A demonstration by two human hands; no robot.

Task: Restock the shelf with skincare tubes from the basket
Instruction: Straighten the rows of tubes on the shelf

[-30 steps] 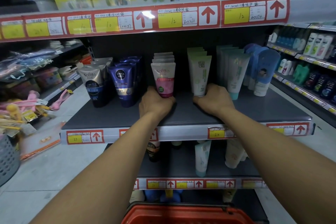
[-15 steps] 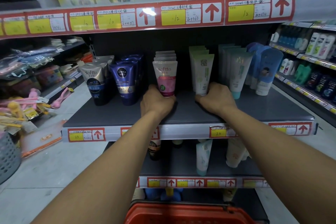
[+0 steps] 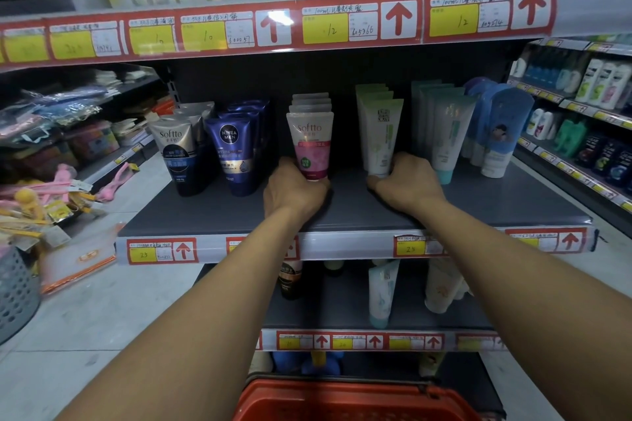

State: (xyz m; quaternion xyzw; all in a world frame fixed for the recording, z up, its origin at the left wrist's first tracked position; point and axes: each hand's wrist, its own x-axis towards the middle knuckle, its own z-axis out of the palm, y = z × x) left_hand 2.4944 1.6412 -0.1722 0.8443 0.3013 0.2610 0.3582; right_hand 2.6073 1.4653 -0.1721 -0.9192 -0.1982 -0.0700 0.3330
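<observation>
Head view: both arms stretched forward onto the grey middle shelf (image 3: pixel 219 212), landmark for all that follows

Left hand (image 3: pixel 294 190) on the shelf board, fingers wrapped round the cap end of the front pink Softto tube (image 3: pixel 312 146); tube upright, cap down, at the head of a row of like tubes running to the back of the shelf

Right hand (image 3: pixel 407 184) on the same board, right of the left hand and apart from it, closed on the foot of the front white-and-green tube (image 3: pixel 382 137); tube upright, likewise first in its row

On the shelf left of the pink row: navy Nivea Men tubes (image 3: pixel 236 154), then silver-and-black Softto tubes (image 3: pixel 179 154) at the left end

On the shelf right of the white-and-green row: pale teal tubes (image 3: pixel 448 137), then blue bottles (image 3: pixel 502 133) at the right end

Below the shelf, at the bottom edge of view: red basket (image 3: pixel 345 402), only its rim seen, contents not visible

Above the shelf: red and yellow price strip (image 3: pixel 325 24)
</observation>
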